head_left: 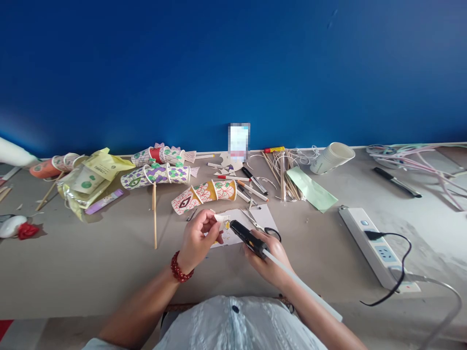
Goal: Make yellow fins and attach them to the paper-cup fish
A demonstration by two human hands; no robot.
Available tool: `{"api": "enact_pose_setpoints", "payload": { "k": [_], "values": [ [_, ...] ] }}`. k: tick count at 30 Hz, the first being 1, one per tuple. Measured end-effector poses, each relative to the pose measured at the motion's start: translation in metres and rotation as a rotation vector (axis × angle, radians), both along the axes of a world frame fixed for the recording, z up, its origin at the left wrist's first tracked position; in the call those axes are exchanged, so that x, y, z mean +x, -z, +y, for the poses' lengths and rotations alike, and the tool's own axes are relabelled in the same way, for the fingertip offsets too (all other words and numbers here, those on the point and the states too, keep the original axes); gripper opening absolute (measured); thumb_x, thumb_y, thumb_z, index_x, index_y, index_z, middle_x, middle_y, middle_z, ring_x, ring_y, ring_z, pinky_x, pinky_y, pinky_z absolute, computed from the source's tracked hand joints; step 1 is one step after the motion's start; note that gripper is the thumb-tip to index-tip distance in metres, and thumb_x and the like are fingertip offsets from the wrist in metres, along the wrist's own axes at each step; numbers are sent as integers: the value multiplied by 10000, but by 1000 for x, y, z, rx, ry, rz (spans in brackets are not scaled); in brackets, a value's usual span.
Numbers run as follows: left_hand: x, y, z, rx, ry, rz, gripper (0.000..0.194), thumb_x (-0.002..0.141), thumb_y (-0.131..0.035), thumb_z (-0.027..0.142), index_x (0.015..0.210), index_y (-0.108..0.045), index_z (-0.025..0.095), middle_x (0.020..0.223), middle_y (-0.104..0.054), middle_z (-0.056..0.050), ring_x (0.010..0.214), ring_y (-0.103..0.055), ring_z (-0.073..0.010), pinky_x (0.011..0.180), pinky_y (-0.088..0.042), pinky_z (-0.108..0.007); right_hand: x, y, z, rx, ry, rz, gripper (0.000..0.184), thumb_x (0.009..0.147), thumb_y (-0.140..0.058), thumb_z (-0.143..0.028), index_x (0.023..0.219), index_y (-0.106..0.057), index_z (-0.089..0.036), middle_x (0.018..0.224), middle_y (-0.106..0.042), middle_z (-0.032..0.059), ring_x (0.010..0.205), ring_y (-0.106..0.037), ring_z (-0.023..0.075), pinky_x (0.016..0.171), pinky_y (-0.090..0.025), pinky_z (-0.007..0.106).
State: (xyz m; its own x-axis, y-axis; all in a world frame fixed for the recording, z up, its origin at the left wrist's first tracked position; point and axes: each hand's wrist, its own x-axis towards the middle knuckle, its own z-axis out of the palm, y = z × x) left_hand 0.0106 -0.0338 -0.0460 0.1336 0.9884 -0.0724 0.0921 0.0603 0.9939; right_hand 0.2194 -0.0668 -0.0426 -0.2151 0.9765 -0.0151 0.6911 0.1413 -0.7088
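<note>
While right hand grips, black glue gun, pale rod

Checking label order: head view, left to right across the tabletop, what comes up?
Red flower, purple packet, upright wooden stick below a patterned cup figure, left hand, black tool in right hand, green paper, power strip.

Pale glare rightward across tabletop (edges stretched)
</note>
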Motion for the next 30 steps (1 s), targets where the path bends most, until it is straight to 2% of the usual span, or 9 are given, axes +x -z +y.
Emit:
{"api": "enact_pose_setpoints", "payload": {
  "k": [8, 12, 17, 19, 21, 23, 27, 30],
  "values": [
    [1, 1, 1, -16, -19, -21, 157, 900, -621, 338, 917, -539, 205, 703, -639, 40, 544, -677, -121, 559, -550, -234, 3, 3, -1, -53, 4, 77, 52, 814, -533, -269, 776, -528, -234, 646, -623, 4, 569, -584, 181, 560, -416, 270],
    [0, -2, 3, -53, -8, -97, 165, 888, -629, 336, 903, -535, 201, 700, -658, 38, 524, -662, -121, 564, -536, -246, 9, 2, -2, -58, 13, 66, 68, 832, -548, -283, 817, -563, -219, 658, -629, 8, 573, -581, 177, 563, -420, 268],
    [-3, -5, 4, -152, -52, -233, 167, 889, -643, 336, 895, -542, 203, 672, -653, 53, 529, -626, -106, 615, -522, -250, 39, 3, -3, 38, 100, 79, 156, 908, -509, -344, 814, -539, -223, 648, -614, -9, 570, -562, 154, 576, -433, 251],
    [-3, -6, 5, -164, -65, -260, 178, 877, -660, 334, 860, -542, 202, 647, -634, 57, 519, -602, -103, 592, -506, -243, 65, 4, 0, 140, 226, -83, 165, 905, -523, -376, 841, -541, -226, 669, -622, -3, 585, -571, 163, 570, -419, 255],
    [-2, -7, 6, -160, -62, -281, 192, 861, -680, 334, 833, -543, 202, 626, -613, 62, 513, -589, -103, 581, -499, -242, 95, 5, 6, 239, 389, -345, 146, 884, -550, -369, 898, -555, -223, 763, -660, 30, 681, -615, 203, 605, -415, 276],
    [-1, -7, 6, -153, -54, -292, 201, 852, -691, 337, 818, -545, 203, 618, -594, 66, 507, -582, -102, 581, -502, -247, 126, 7, 17, 222, 514, -591, 146, 896, -541, -347, 946, -549, -210, 848, -681, 70, 759, -639, 244, 613, -404, 298],
    [-1, -6, 6, -146, -53, -282, 212, 844, -701, 346, 802, -546, 209, 619, -571, 69, 505, -576, -104, 571, -505, -251, 172, 14, 45, 108, 533, -903, 182, 896, -566, -282, 1040, -516, -185, 1055, -673, 143, 1003, -625, 309, 717, -432, 337],
    [-2, -6, 6, -134, -65, -272, 214, 839, -709, 357, 817, -555, 210, 631, -587, 63, 506, -578, -105, 577, -510, -252, 188, 20, 62, 64, 473, -964, 223, 879, -596, -240, 1069, -504, -165, 1079, -654, 159, 1044, -605, 319, 776, -442, 353]
  ]
}}
